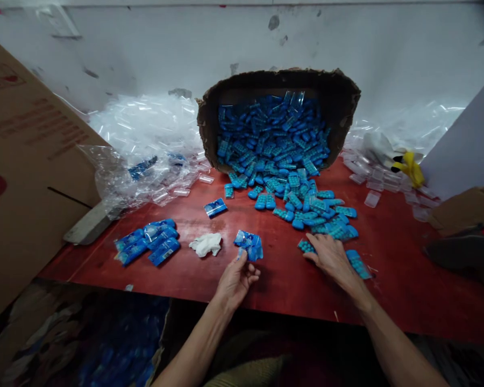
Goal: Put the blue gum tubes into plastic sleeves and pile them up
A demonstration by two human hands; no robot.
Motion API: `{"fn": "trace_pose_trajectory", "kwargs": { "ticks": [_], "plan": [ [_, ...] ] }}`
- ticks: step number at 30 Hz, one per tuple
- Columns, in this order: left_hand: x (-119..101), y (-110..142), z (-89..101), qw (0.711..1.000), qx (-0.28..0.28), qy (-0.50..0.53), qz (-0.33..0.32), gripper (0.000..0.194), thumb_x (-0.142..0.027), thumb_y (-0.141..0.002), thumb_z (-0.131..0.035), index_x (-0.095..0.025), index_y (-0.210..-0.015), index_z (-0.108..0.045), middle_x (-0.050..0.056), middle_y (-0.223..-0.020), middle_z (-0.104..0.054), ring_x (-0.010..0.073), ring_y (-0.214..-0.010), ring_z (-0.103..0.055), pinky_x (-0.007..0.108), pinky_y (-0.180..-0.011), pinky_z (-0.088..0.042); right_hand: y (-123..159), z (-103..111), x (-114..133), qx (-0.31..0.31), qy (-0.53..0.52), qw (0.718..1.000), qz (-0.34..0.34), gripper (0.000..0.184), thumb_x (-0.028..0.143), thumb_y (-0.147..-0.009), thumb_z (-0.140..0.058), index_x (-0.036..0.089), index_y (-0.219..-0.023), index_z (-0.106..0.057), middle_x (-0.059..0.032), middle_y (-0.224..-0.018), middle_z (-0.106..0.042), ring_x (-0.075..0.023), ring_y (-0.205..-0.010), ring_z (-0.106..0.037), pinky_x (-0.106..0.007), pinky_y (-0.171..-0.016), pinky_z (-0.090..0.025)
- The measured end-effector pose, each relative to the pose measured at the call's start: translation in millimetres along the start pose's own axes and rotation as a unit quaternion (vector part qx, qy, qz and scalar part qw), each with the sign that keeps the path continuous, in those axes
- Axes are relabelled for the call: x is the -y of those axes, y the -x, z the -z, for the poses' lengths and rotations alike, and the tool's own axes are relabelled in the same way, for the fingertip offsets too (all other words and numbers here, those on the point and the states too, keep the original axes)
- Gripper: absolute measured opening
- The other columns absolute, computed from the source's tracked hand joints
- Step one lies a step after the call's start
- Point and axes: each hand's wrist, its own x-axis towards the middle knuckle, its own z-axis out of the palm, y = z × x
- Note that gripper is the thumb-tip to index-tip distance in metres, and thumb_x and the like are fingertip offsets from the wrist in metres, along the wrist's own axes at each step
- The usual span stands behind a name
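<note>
Left hand (234,282): fingers nearly closed, pinching 1 blue wrapper (249,243) over the counter (282,285).
Right hand (329,257): loosely curled at 1 turquoise pack (306,246), grip unclear; apparently a pickup step, needing a light pinch.
Carton (204,129): on its side, turquoise packs spilling onto the counter.

Dim, cool light glares off the clear plastic (149,123); lower edges blur.

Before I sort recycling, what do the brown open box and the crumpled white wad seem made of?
Brown open box: dull cardboard, likely, judging by its ragged rim. Crumpled white wad: matt, perhaps tissue or thin cloth, from its soft folds.
</note>
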Motion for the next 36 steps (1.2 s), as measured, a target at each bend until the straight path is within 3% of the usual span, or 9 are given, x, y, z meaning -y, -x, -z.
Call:
{"fn": "trace_pose_trajectory", "kwargs": {
  "ticks": [5, 8, 12, 15, 21, 29, 36],
  "plan": [
    [3, -4, 3.6, 1.0, -0.015, -0.017, -0.018, 0.023, -0.036, -0.069, -0.06, -0.017, -0.07, -0.047, -0.004, -0.045, -0.051, 0.0091, -0.043, -0.054, 0.017, -0.04, -0.043, 17, -16, 3, -0.013, -0.024, 0.999, -0.022, 0.037, 0.029, -0.077, -0.052, 0.019, -0.112, -0.049, -0.0101, -0.096, -0.056, -0.0241, -0.087, -0.05, -0.033, -0.067, -0.035],
    [5, -4, 1.8, 0.998, -0.024, -0.036, -0.043, 0.025, -0.038, -0.067, -0.061, -0.017, -0.069, -0.046, -0.005, -0.045, -0.05, 0.0089, -0.042, -0.053, 0.017, -0.039, -0.041, 20, -8, 16, -0.036, -0.131, 0.991, -0.017, 0.037, 0.03, -0.078, -0.048, 0.018, -0.113, -0.049, -0.0095, -0.095, -0.057, -0.0236, -0.089, -0.051, -0.034, -0.072, -0.038],
    [6, -3, -3.3, 0.995, -0.046, -0.048, -0.071, 0.029, -0.04, -0.064, -0.062, -0.016, -0.067, -0.046, -0.005, -0.044, -0.049, 0.0088, -0.041, -0.052, 0.017, -0.039, -0.04, 21, 13, 52, -0.072, -0.322, 0.944, 0.022, 0.037, 0.034, -0.078, -0.047, 0.021, -0.113, -0.048, -0.0076, -0.099, -0.056, -0.0202, -0.088, -0.053, -0.031, -0.076, -0.043],
    [7, -2, -4.4, 0.994, -0.047, -0.046, -0.084, 0.03, -0.041, -0.063, -0.063, -0.016, -0.068, -0.047, -0.006, -0.044, -0.049, 0.009, -0.042, -0.052, 0.018, -0.04, -0.04, 24, 20, 76, -0.077, -0.38, 0.92, 0.049, 0.036, 0.031, -0.076, -0.049, 0.021, -0.111, -0.05, -0.0066, -0.096, -0.056, -0.0184, -0.086, -0.055, -0.028, -0.075, -0.045],
    [12, -7, -0.8, 0.993, -0.044, -0.045, -0.1, 0.031, -0.043, -0.063, -0.062, -0.016, -0.07, -0.048, -0.006, -0.045, -0.049, 0.0098, -0.042, -0.053, 0.019, -0.041, -0.041, 27, 16, 91, -0.083, -0.399, 0.912, 0.046, 0.035, 0.027, -0.075, -0.051, 0.019, -0.109, -0.051, -0.007, -0.092, -0.055, -0.0188, -0.084, -0.056, -0.03, -0.076, -0.045],
    [9, -2, -3.3, 0.993, -0.029, -0.046, -0.106, 0.03, -0.042, -0.063, -0.062, -0.015, -0.066, -0.049, -0.005, -0.046, -0.05, 0.01, -0.045, -0.053, 0.02, -0.044, -0.042, 30, 17, 91, -0.06, -0.376, 0.921, 0.081, 0.037, 0.026, -0.077, -0.05, 0.02, -0.114, -0.047, -0.0072, -0.094, -0.052, -0.0182, -0.08, -0.056, -0.031, -0.074, -0.047],
    [4, -2, 0.4, 0.991, -0.015, -0.088, -0.103, 0.027, -0.039, -0.065, -0.062, -0.014, -0.07, -0.053, -0.002, -0.053, -0.056, 0.0095, -0.048, -0.054, 0.021, -0.046, -0.044, 28, 18, 85, -0.026, -0.403, 0.907, 0.114, 0.038, 0.024, -0.077, -0.05, 0.021, -0.115, -0.046, -0.0066, -0.096, -0.049, -0.0175, -0.085, -0.053, -0.031, -0.078, -0.045]
  ]
}}
